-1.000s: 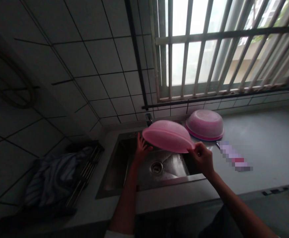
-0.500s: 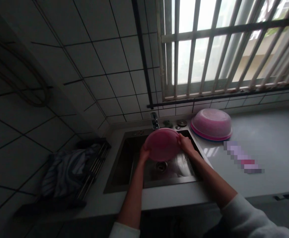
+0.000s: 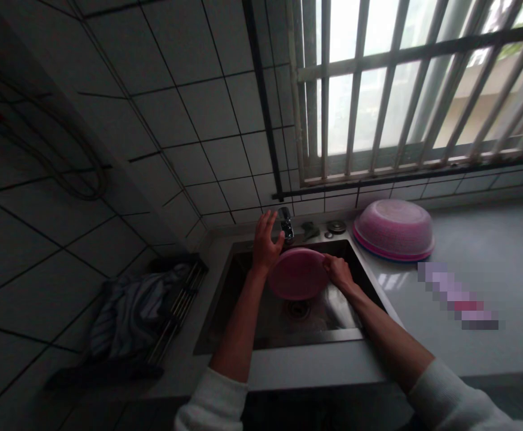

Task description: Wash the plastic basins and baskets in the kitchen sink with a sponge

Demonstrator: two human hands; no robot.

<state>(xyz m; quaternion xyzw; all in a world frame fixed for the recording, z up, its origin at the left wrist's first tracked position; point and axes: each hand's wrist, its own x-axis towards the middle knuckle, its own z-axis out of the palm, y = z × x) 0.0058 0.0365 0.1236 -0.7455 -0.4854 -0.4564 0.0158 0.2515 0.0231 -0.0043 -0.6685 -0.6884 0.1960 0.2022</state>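
Over the sink (image 3: 225, 311), centre of the frame: one pink bowl (image 3: 297, 276), held low inside the basin just above the drain (image 3: 298, 309), tilted toward you.

Right hand (image 3: 338, 272): grasping the bowl's right rim, fingers pinched on the edge. Keep that pinch firm, since it alone carries the bowl.

Left hand (image 3: 265, 242): released from the bowl, fingers spread, raised beside the tap (image 3: 285, 222) at the back of the sink. Whether it touches the tap cannot be told. If you turn the water on, do it gently and hold the bowl's hollow under the spout, rim angled down, so splash stays in the basin.

Tabletop (image 3: 490, 251), right of the frame: a second pink bowl (image 3: 394, 228) upside down on a darker rim, well apart from your hands. Keep your right elbow clear of it.

Left of the sink, lower left of the frame: a rack (image 3: 176, 311) with a striped cloth (image 3: 131, 311) lying on it.

Upper right of the frame: barred window (image 3: 405, 90), the only light; the basin is dim, so judge the bowl's position by feel as well as sight.
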